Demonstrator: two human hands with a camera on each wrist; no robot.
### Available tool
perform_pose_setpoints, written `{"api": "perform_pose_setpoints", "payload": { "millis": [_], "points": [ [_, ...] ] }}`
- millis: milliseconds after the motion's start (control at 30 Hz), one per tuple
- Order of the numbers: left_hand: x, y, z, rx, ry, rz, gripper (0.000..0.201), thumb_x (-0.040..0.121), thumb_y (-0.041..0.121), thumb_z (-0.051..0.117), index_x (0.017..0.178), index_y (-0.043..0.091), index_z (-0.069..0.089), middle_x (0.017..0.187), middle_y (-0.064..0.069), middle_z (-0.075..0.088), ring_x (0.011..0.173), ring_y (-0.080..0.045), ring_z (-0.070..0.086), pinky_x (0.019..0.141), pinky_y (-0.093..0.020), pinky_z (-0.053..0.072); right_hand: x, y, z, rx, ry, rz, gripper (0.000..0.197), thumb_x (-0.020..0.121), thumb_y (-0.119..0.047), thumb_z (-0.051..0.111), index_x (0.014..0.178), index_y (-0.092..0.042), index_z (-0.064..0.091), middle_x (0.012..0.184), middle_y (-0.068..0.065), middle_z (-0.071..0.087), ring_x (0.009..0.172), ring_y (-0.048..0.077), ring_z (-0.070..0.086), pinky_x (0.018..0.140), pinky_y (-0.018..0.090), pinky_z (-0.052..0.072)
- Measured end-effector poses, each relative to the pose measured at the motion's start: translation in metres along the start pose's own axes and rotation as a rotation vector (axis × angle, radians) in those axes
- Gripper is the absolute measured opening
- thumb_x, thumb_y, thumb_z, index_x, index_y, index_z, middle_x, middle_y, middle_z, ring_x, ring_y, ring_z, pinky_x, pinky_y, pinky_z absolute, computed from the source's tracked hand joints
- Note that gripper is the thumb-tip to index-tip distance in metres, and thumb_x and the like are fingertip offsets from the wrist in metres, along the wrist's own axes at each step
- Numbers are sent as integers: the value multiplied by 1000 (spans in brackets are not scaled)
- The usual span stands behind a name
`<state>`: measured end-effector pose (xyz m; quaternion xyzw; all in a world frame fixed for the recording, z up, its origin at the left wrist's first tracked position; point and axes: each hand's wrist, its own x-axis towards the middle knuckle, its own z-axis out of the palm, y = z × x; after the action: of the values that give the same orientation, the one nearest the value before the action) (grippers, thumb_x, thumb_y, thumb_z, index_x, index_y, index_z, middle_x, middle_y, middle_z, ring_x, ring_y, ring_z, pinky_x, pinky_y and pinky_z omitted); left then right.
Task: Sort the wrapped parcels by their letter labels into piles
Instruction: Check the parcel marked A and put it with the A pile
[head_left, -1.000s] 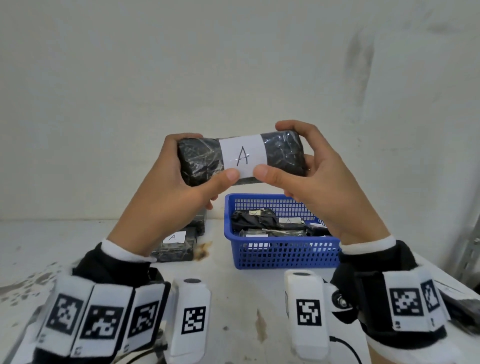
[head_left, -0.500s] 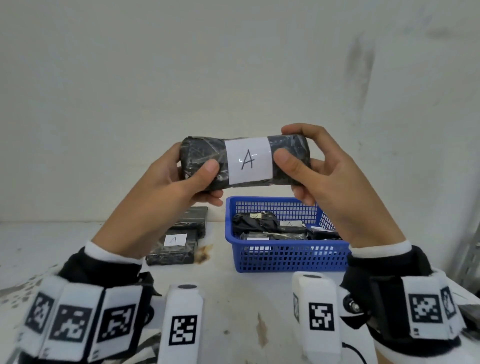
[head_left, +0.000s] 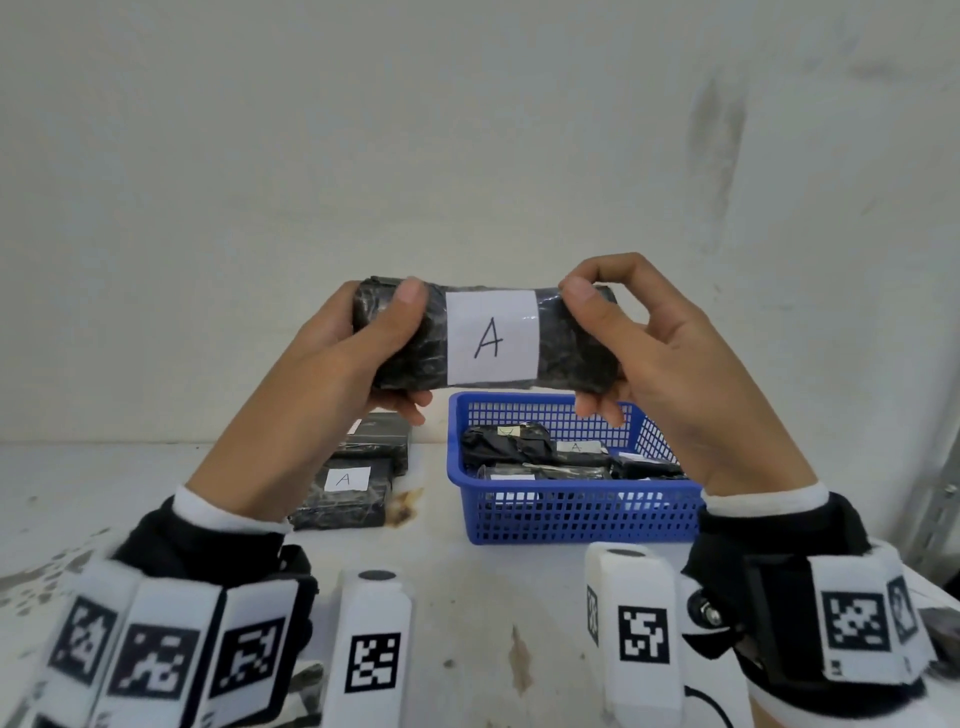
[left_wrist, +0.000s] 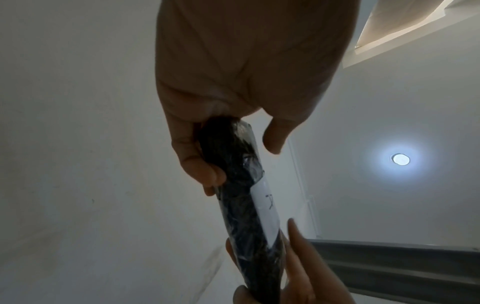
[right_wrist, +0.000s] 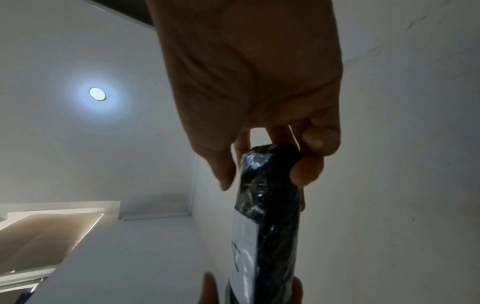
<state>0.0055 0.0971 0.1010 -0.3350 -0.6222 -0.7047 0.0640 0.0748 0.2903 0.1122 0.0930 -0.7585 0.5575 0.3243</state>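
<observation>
I hold a black wrapped parcel (head_left: 566, 343) with a white label reading A up in front of the wall, label facing me. My left hand (head_left: 384, 343) grips its left end, thumb on the front. My right hand (head_left: 608, 343) grips its right end the same way. The left wrist view shows the parcel (left_wrist: 241, 197) edge-on between my left hand (left_wrist: 233, 148) and the other hand's fingers. From the right wrist, the parcel (right_wrist: 270, 205) runs away from my right hand (right_wrist: 262, 164). On the table lies a small pile of black parcels (head_left: 343, 493); its front one is labelled A.
A blue plastic basket (head_left: 571, 519) stands on the white table (head_left: 467, 597) to the right of the pile and holds several black parcels, one labelled A. A grey metal frame (head_left: 940, 499) stands at the right edge. A white wall runs close behind.
Both hands have lowered the parcel toward the table. The thumbs have slid outward off the label to the parcel's ends, and the label has turned more squarely toward me.
</observation>
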Motion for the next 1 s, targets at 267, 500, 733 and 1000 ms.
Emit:
{"api": "perform_pose_setpoints", "payload": {
  "millis": [267, 500, 733, 1000],
  "points": [
    [-2, -2, 5, 174, 102, 32, 53, 62, 55, 73, 100, 21, 60, 67, 11, 65, 57, -10, 59, 53, -29, 49, 0, 1, 9, -30, 39, -28, 16, 87, -41, 70, 96, -30, 61, 77, 5, 71, 48, 13, 50, 44, 22, 44],
    [-1, -5, 9, 226, 178, 37, 37, 69, 58, 68, 94, 31, 58, 77, 15, 66, 55, -1, 56, 54, -22, 40, -2, 0, 10, -68, 10, -94, 31, 77, -38, 79, 97, -32, 56, 68, -12, 69, 48, 2, 59, 51, 15, 47],
    [-1, -7, 10, 247, 166, 57, 27, 76, 50, 68, 92, 36, 53, 79, 12, 70, 58, -6, 65, 45, -14, 42, -2, 5, 18, -133, 82, -139, 49, 76, -46, 78, 112, -37, 46, 92, -6, 67, 76, 3, 70, 65, 15, 54],
    [-1, -3, 7, 87, 140, 157, 34, 74, 41, 68, 100, 27, 52, 84, 12, 68, 83, -15, 70, 75, -29, 59, -2, 4, 22, -118, 62, -82, 38, 78, -60, 63, 104, -32, 67, 96, -5, 74, 85, 19, 69, 84, 37, 59]
  ]
}}
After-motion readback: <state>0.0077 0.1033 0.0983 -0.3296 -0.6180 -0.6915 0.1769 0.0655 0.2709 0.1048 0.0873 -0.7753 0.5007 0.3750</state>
